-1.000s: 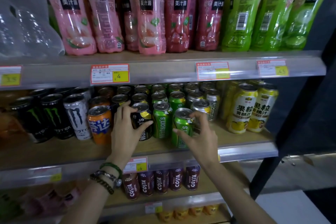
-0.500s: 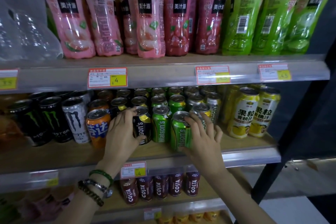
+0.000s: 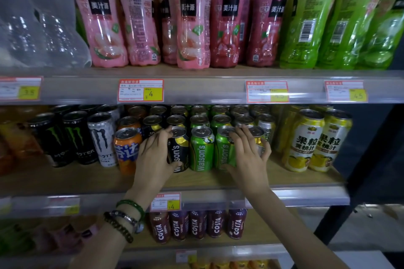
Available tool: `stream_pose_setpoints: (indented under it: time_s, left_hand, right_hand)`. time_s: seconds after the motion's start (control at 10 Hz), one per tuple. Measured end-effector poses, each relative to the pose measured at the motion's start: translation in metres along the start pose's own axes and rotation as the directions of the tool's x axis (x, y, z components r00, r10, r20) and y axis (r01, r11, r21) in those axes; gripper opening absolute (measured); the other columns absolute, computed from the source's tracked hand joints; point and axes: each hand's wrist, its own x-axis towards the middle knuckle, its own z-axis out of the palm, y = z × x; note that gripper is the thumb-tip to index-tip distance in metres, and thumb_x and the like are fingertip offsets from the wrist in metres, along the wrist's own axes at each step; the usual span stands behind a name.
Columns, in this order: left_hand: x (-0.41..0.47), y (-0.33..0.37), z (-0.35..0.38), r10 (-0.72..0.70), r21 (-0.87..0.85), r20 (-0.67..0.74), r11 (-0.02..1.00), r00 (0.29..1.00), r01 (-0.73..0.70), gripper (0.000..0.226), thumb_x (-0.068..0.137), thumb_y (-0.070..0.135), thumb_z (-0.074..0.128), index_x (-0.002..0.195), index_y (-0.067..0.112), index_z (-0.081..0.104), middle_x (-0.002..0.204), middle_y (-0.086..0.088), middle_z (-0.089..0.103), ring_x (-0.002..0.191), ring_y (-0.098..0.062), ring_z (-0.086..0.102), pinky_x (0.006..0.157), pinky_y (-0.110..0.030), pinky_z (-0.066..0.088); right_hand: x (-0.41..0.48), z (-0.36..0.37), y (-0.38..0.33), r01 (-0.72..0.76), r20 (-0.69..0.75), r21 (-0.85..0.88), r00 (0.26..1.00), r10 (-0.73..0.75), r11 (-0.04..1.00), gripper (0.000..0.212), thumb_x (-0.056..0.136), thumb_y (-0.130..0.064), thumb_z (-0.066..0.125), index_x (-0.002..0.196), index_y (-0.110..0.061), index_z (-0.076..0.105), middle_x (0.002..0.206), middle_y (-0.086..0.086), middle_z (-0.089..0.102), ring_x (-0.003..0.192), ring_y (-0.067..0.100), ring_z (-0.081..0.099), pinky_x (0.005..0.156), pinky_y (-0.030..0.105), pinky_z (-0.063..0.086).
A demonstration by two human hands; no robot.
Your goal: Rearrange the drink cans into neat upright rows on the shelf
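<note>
Left wrist: bracelets [image 3: 124, 218] are worn on it.
Lower shelf [image 3: 273, 236]: Costa bottles [image 3: 197, 225] are ranged in one row.
Shelf [image 3: 65, 181]: the cans are stood on it in rows running back.
Left hand [image 3: 153, 159]: it is curled round the black can [image 3: 181, 150], with the thumb in front and the fingers at the top rim.
Right hand [image 3: 249, 159]: its fingers are spread over the tops of a green can [image 3: 222, 149] and the silver can [image 3: 257, 131] just beside it. Whether either is gripped cannot be told.
Between the hands: a second green can [image 3: 202, 150] is stood upright.
Left of the black can: an orange can [image 3: 127, 148] is stood, then Monster cans [image 3: 76, 137].
Far right: yellow cans [image 3: 306, 142] are stood.
Top shelf [image 3: 196, 91]: juice bottles [image 3: 192, 24] are lined up.
</note>
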Motion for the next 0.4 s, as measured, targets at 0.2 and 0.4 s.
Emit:
stream_pose_setpoints:
  time_s: [0.2, 0.4]
  left_hand:
    - [-0.001, 0.005, -0.001, -0.076, 0.039, 0.086, 0.997, 0.993, 0.072, 0.104, 0.069, 0.029, 0.088, 0.151, 0.013, 0.026, 0.141, -0.002, 0.052, 0.133, -0.026, 0.046, 0.112, -0.042, 0.033]
    - [0.007, 0.027, -0.022, -0.128, 0.048, 0.100, 0.991, 0.987, 0.123, 0.073, 0.089, 0.036, 0.069, 0.148, 0.012, 0.033, 0.161, -0.009, 0.025, 0.149, -0.025, 0.021, 0.120, -0.042, 0.021]
  right_hand:
    - [0.002, 0.001, 0.002, 0.023, 0.041, 0.019, 0.999, -0.024, 1.000, 0.094, 0.053, -0.033, 0.096, 0.134, -0.014, 0.052, 0.147, 0.006, 0.052, 0.146, 0.020, 0.034, 0.110, 0.059, 0.017]
    - [0.011, -0.030, -0.001, 0.067, 0.178, 0.065, 0.981, -0.078, 0.996, 0.071, 0.090, -0.059, 0.049, 0.145, -0.014, 0.040, 0.159, 0.010, 0.034, 0.155, 0.024, 0.011, 0.117, 0.057, -0.004]
